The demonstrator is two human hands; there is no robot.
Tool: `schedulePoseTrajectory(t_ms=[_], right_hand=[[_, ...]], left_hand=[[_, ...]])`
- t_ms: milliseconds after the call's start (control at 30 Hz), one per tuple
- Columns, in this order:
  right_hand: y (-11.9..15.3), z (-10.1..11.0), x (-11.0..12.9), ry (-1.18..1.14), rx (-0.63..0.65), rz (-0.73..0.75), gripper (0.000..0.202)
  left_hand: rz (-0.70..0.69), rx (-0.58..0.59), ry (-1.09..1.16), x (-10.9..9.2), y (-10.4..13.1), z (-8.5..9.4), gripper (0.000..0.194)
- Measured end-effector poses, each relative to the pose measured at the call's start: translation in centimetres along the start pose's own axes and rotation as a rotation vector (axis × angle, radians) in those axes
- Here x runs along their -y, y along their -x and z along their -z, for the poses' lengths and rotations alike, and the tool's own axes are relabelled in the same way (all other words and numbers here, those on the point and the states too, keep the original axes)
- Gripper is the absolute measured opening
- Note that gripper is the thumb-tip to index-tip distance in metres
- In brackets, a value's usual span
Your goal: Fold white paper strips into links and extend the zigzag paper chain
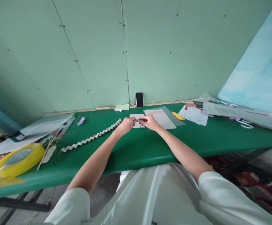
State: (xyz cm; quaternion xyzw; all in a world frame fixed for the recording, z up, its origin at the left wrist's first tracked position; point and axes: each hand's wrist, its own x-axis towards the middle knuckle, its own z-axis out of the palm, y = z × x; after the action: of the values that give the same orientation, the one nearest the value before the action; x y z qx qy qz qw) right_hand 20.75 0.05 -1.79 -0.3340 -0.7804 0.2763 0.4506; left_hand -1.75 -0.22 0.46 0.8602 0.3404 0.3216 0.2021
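Left hand [127,124] and right hand [150,122] both pinch, apparently, a small white paper piece [138,121]; folded paper chain [91,137] trails leftward on the worktop [138,147].

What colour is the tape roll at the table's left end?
Yellow; the tape roll shows best in the head view, lying on the green table.

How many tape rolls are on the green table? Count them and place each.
1: a yellow tape roll lies flat at the table's far left edge. Others may hide under the papers.
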Motion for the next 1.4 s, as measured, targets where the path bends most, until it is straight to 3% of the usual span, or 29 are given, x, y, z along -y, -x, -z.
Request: schedulePoseTrajectory(t_ms=[233,467,733,933,1167,1400], right_hand=[[-0.5,0.1,-0.7,0.102,0.024,-0.046,0.024],[-0.4,-0.3,-0.1,-0.030,-0.042,-0.100,0.025],[-0.3,-0.2,-0.3,-0.175,-0.110,-0.074,0.035],[-0.4,-0.3,0.0,-0.179,-0.123,-0.073,0.041],[0.1,-0.6,0.2,-0.125,-0.072,-0.006,0.041],[-0.1,-0.6,-0.3,-0.121,-0.106,-0.019,0.039]], left_hand=[[-0.038,0.030,-0.067,1.1,-0.2,-0.5,0.023],[0.050,-0.122,-0.001,0.7,-0.3,-0.6,0.028],[0.091,-0.233,0.429,-0.6,-0.3,-1.2,0.040],[0.128,-0.312,0.562,-0.6,-0.5,-1.8,0.043],[0.117,-0.269,0.451,0.2,-0.4,-1.2,0.036],[0.144,-0.266,0.450,0.3,-0.5,-1.1,0.039]])
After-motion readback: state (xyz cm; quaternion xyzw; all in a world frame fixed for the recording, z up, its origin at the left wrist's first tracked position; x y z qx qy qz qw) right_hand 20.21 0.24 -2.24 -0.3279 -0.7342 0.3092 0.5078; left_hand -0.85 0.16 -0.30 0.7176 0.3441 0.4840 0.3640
